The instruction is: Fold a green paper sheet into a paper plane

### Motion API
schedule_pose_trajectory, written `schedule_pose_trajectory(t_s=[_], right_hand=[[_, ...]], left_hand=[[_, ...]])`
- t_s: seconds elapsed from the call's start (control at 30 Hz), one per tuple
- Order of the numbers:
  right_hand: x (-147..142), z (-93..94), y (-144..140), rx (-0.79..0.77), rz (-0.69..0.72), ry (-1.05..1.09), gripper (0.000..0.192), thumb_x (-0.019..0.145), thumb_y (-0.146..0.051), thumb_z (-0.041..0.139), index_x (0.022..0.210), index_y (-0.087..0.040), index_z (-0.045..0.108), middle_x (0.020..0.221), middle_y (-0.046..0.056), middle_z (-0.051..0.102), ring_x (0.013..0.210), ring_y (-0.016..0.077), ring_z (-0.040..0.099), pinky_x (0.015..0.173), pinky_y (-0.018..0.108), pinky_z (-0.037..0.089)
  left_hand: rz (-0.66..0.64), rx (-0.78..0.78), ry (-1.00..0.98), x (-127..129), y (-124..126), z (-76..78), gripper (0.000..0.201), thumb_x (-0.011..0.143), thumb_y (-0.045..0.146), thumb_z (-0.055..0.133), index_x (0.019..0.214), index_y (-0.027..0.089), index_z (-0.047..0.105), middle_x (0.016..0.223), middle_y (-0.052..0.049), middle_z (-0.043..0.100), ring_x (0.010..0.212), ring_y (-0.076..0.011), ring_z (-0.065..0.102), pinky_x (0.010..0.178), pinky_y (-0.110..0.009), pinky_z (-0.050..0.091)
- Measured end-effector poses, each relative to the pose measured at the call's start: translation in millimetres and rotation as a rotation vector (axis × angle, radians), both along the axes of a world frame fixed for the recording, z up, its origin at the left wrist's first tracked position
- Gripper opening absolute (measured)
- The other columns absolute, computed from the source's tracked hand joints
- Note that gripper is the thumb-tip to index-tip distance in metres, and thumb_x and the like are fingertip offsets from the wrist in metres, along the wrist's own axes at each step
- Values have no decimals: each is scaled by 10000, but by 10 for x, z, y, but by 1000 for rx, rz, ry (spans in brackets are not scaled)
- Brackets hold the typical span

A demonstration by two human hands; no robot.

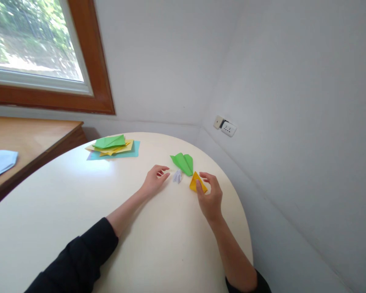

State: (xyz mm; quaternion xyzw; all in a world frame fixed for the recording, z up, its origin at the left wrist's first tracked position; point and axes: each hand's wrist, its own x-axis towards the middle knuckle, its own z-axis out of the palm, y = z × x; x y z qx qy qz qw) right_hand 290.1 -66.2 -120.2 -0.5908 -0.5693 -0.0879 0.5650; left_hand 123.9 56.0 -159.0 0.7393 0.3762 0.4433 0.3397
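View from my head down onto a round, cream-white table (pixel 79 211) set into the corner of a white-walled room. My right hand (pixel 212 197) rests on the table near its far right edge, thumb and fingers pinched on the near corner of a folded orange-yellow paper (pixel 196 183), which lies flat on the tabletop under my fingertips; the grip is narrow and closed on the paper's edge. My left hand (pixel 155 179) lies palm down to the left of it, fingers loosely spread and slightly curled, holding nothing; its fingertips point toward a small folded white paper (pixel 177 176) that sits just beside them, not touching as far as I can tell. The white paper lies between my two hands, just left of the orange-yellow one. Directly beyond both, a folded green paper plane (pixel 183 162) lies flat on the table, its near edge just beside the orange-yellow paper. Well apart, at the far left part of the table, a stack of paper sheets (pixel 116 149) is laid out: a teal sheet at the bottom, yellow sheets over it, and a folded green piece on top. Both my forearms are bare, with dark sleeves pushed up toward the elbows. Left of the table stands a wooden desk (pixel 33 136) bearing a pale blue cloth (pixel 0 162); above it is a wood-framed window (pixel 49 53). A wall socket (pixel 225 127) is fixed on the right-hand wall.
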Motion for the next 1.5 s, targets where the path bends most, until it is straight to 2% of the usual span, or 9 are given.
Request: schedule_pose_trajectory(t_s=[0.1, 0.17, 0.3, 0.47, 0.63, 0.9, 1.2, 1.37, 1.5], right_hand=[[-85, 5, -73, 96, 5, -97, 155, 850, -207, 443, 943, -219, 566, 854, 67, 616, 830, 198, 588, 765, 385, 504], [-198, -17, -147, 69, 90, -207, 204, 861, -183, 416, 979, -217, 579, 874, 79, 633, 879, 201, 594, 804, 387, 489], [-472, -81, -310, -327, 378, -577, 392, 842, -294, 499, 1230, -235, 501, 1270, 126, 529, 1210, 263, 452, 981, 480, 357], [-645, -171, -383, -636, 497, -729, 626, 822, -437, 528, 1383, -265, 311, 1442, 124, 326, 1341, 297, 256, 1057, 551, 204], [-680, -312, -335, -697, 524, -760, 569, 847, -458, 481, 1374, -309, 325, 1450, 95, 315, 1344, 308, 243, 1058, 548, 210], [-701, -319, -317, -824, 511, -829, 553, 882, -481, 390, 1396, -326, 262, 1485, 75, 227, 1366, 289, 181, 1080, 531, 167], [-710, -343, -319, -774, 504, -799, 542, 876, -471, 410, 1385, -328, 291, 1476, 77, 254, 1361, 288, 202, 1073, 537, 180], [-678, -378, -350, -623, 536, -650, 407, 865, -356, 479, 1258, -250, 489, 1354, 89, 469, 1263, 254, 403, 1053, 500, 253], [-642, -389, -390, -406, 559, -438, 178, 868, -216, 462, 921, -196, 631, 949, 73, 687, 921, 192, 607, 852, 369, 442]], left_hand=[[-35, 102, 172, -407, -143, 70, 435, 806, 417, 487, 1163, 175, 549, 1153, -120, 558, 1006, -199, 571, 901, -370, 451], [-33, 161, 363, -729, -317, 125, 557, 840, 467, 421, 1318, 182, 408, 1354, -145, 419, 1238, -248, 414, 1025, -434, 333], [-149, 291, 752, -1328, -753, 209, 639, 852, 521, 378, 1414, 256, 231, 1485, -92, 210, 1360, -290, 188, 1091, -512, 112], [-198, 292, 961, -1758, -1109, 161, 646, 861, 543, 339, 1425, 298, 141, 1493, -58, 134, 1372, -283, 136, 1092, -499, 57], [-168, 276, 1004, -1844, -1174, 27, 620, 875, 550, 299, 1422, 289, 168, 1485, -64, 169, 1364, -271, 181, 1097, -490, 53], [-170, 302, 1029, -1837, -1177, 20, 628, 884, 560, 255, 1431, 286, 115, 1491, -66, 151, 1366, -264, 175, 1100, -487, 63], [-173, 309, 1016, -1848, -1176, 2, 629, 884, 555, 257, 1432, 276, 125, 1491, -76, 174, 1359, -276, 197, 1091, -505, 92], [-159, 352, 953, -1811, -1189, 78, 566, 887, 492, 325, 1366, 190, 345, 1406, -142, 370, 1273, -294, 359, 1050, -499, 231], [-257, 285, 910, -1949, -1499, 355, 346, 916, 291, 316, 872, 179, 640, 884, -90, 648, 825, -194, 588, 783, -350, 452]])
